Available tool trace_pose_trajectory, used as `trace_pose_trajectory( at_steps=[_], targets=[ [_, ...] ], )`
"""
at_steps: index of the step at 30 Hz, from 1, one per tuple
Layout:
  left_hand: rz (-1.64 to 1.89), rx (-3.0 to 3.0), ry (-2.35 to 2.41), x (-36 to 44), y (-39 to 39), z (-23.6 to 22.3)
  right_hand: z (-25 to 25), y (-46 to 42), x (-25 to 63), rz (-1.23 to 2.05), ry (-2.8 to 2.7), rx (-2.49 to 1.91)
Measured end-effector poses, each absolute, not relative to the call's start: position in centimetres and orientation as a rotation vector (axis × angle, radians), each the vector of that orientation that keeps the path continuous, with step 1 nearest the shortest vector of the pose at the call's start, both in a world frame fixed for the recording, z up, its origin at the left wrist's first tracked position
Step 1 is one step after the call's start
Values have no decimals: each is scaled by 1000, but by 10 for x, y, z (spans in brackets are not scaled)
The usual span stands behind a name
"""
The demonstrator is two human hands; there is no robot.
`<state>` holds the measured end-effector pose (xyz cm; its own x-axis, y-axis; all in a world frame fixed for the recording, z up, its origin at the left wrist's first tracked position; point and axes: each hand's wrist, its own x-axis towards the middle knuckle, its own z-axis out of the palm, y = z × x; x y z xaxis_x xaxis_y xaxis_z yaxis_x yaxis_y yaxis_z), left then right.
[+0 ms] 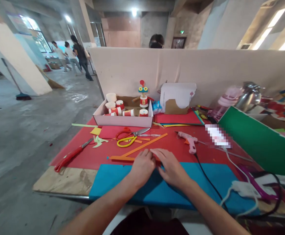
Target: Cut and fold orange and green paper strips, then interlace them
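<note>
Meeting over an orange strip (122, 158), the left hand (142, 162) curls nearly closed and the right hand (169, 164) bends more loosely; whether either grips it cannot be told. The strip's long axis runs left to right beneath the fingers, its exposed end nearer the left hand. A blue sheet (113, 178) has its far edge just nearer; red surface (173, 145) shows beyond, between a slanting second strip (147, 144) and the glue gun (192, 139).
</note>
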<state>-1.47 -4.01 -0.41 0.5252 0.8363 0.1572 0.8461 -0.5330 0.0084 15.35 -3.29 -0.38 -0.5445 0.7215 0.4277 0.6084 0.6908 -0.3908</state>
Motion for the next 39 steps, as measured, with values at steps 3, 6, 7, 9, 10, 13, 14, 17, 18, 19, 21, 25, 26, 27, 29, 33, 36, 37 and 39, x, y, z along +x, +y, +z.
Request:
trace_pose_trajectory(
  at_steps=[3, 6, 7, 9, 10, 13, 14, 17, 18, 19, 21, 25, 26, 27, 29, 33, 36, 37, 39],
  targets=[
    [-148, -2738, -1588, -15, -44, -5, -18, -27, 156, 348, -2428, -1073],
    [-182, -2636, -1776, -42, -40, -5, -26, -19, 165, 315, -2538, -1025],
    [-195, -2587, -1830, -54, -37, -5, -26, -17, 168, 275, -2567, -1006],
    [-217, -2539, -1890, -76, -30, -4, -24, -14, 173, 184, -2597, -1013],
    [-250, -2539, -1884, -86, -27, -3, -22, -13, 174, 148, -2599, -1029],
    [-402, -2623, -1773, -99, -28, 1, -17, -12, 175, 123, -2546, -1072],
    [-442, -2668, -1729, -98, -31, 2, -16, -13, 175, 137, -2521, -1074],
    [-438, -2784, -1631, -86, -37, 2, -14, -14, 171, 171, -2491, -1092],
    [-396, -2807, -1608, -81, -37, 2, -14, -14, 171, 173, -2492, -1113],
    [-342, -2821, -1586, -75, -35, 1, -14, -13, 170, 171, -2488, -1145],
    [-217, -2837, -1546, -66, -29, -2, -15, -11, 172, 170, -2452, -1224],
    [-14, -2823, -1488, -60, -17, -5, -14, -6, 179, 150, -2293, -1312],
    [5, -2818, -1476, -59, -15, -5, -13, -5, 180, 145, -2264, -1308],
    [11, -2812, -1469, -59, -14, -6, -13, -6, 179, 147, -2246, -1296],
    [-13, -2795, -1476, -57, -13, -6, -13, -7, 173, 188, -2252, -1254],
    [-84, -2762, -1537, -48, -18, -5, -17, -13, 149, 266, -2404, -1181],
    [-102, -2781, -1531, -46, -26, -6, -22, -16, 140, 139, -2524, -1208],
    [-115, -2795, -1516, -48, -29, -7, -23, -17, 140, 92, -2542, -1216],
    [-174, -2813, -1490, -53, -33, -11, -24, -17, 143, 44, -2546, -1200]
  ],
)
